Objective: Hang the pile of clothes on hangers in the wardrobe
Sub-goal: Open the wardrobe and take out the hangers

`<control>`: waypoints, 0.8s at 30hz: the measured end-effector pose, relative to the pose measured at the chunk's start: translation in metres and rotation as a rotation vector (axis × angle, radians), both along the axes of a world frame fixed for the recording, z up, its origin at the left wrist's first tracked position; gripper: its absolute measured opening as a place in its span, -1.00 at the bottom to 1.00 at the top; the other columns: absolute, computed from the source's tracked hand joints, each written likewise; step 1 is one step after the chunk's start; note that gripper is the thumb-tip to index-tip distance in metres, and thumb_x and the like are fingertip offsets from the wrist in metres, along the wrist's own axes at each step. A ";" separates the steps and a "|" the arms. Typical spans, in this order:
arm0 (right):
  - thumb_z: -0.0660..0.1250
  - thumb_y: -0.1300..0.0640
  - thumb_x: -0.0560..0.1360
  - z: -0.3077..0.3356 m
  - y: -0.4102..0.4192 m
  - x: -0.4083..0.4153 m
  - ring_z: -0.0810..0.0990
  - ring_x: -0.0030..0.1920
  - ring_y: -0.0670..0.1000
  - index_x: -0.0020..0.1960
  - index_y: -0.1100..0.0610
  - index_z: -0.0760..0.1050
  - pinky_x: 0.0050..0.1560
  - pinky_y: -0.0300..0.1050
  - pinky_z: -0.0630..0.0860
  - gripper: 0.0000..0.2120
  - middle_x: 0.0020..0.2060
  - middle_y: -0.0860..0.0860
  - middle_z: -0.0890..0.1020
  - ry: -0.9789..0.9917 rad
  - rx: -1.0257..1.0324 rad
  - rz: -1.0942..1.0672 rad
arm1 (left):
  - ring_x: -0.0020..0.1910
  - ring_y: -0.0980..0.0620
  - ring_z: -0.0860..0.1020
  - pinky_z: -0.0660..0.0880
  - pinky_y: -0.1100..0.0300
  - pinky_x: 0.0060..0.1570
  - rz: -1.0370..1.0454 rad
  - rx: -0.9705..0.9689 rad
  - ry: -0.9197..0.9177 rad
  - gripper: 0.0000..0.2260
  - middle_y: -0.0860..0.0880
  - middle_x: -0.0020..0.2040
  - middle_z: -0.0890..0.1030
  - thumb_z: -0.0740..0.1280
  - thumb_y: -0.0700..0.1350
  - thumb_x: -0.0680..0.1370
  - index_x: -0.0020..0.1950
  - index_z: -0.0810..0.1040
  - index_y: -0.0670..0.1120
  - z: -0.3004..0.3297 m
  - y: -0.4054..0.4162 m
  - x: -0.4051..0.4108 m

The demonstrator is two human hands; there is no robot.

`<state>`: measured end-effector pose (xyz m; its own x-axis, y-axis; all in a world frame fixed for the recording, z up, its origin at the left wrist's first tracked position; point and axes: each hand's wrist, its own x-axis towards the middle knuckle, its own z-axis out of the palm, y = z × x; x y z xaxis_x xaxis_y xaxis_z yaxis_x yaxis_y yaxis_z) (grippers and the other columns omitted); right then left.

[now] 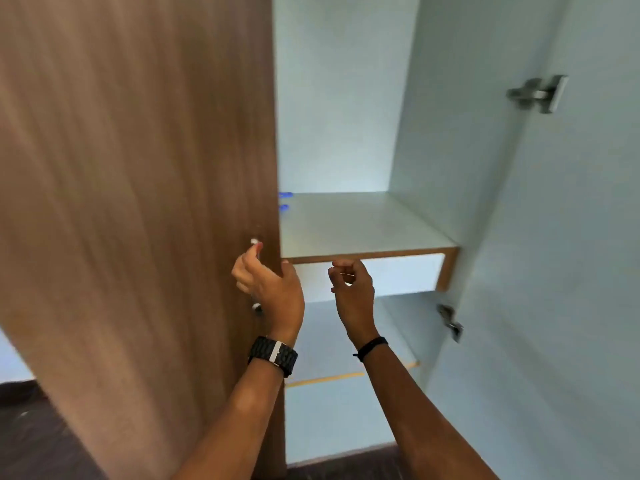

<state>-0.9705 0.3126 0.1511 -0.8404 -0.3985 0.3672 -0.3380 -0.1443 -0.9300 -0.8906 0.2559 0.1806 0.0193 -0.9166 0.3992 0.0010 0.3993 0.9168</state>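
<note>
— Wood-grain wardrobe door (138, 202), left leaf, partly open: where do we log the hands against it?

— Our left hand (268, 289) is at that door's free edge, fingers curled round its metal bar handle (257, 275), thumb lying on the door's edge. A black watch (273, 355) sits on that wrist. Our right hand (351, 289) hangs just beside it, in front of the white drawer front (398, 271), fingers curled; something thin may be pinched at the fingertips, but we cannot tell. A black band (371, 347) circles that wrist.

— And the wardrobe (346, 98) itself?

— Pale interior, one shelf (363, 223) with a wood-coloured front edge just above both hands, the drawer front directly under it, and a lower compartment (332, 410) beneath. Two small blue items (284, 200) lie at the shelf's left, half hidden by the door; we cannot identify them.

— Edges and room?

— The right door (571, 237) is swung wide, white inner face toward us, with one metal hinge (536, 93) high and another (450, 322) low. Between the two doors the opening stands broad. Dark floor (34, 427) shows at bottom left.
</note>
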 end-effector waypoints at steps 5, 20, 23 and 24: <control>0.14 0.21 0.63 0.016 -0.096 0.011 0.39 0.26 -0.06 0.34 0.10 0.30 0.29 -0.18 0.34 -0.72 0.25 -0.03 0.39 0.071 0.076 0.221 | 0.23 -0.05 0.36 0.32 0.21 0.12 -0.101 0.118 -0.099 -0.65 -0.11 0.27 0.39 0.34 -0.14 0.56 0.31 0.38 -0.16 -0.003 -0.080 0.015; 0.05 0.13 0.67 0.011 -0.116 0.013 0.47 0.24 0.11 0.33 0.25 0.31 0.23 -0.12 0.39 -0.70 0.25 0.15 0.48 0.144 0.338 0.224 | -0.06 0.07 0.58 0.39 0.39 -0.18 -0.438 0.041 -0.200 -0.85 -0.02 -0.10 0.63 0.21 -0.12 0.63 0.01 0.56 -0.10 -0.021 -0.102 0.040; 0.10 0.12 0.65 0.007 -0.081 0.045 0.46 0.14 -0.01 0.30 0.22 0.35 0.13 -0.23 0.35 -0.72 0.21 0.11 0.50 0.172 0.295 0.196 | -0.08 0.12 0.57 0.41 0.33 -0.13 -0.417 0.020 -0.175 -0.84 -0.01 -0.11 0.63 0.19 -0.10 0.64 0.04 0.56 -0.07 -0.022 -0.069 0.070; 0.12 0.12 0.65 0.006 -0.066 0.059 0.45 0.11 -0.04 0.29 0.22 0.37 0.11 -0.25 0.34 -0.73 0.19 0.10 0.51 0.173 0.277 0.201 | -0.07 0.12 0.57 0.43 0.31 -0.11 -0.412 0.028 -0.165 -0.84 0.00 -0.10 0.63 0.18 -0.09 0.64 0.05 0.55 -0.06 -0.024 -0.056 0.083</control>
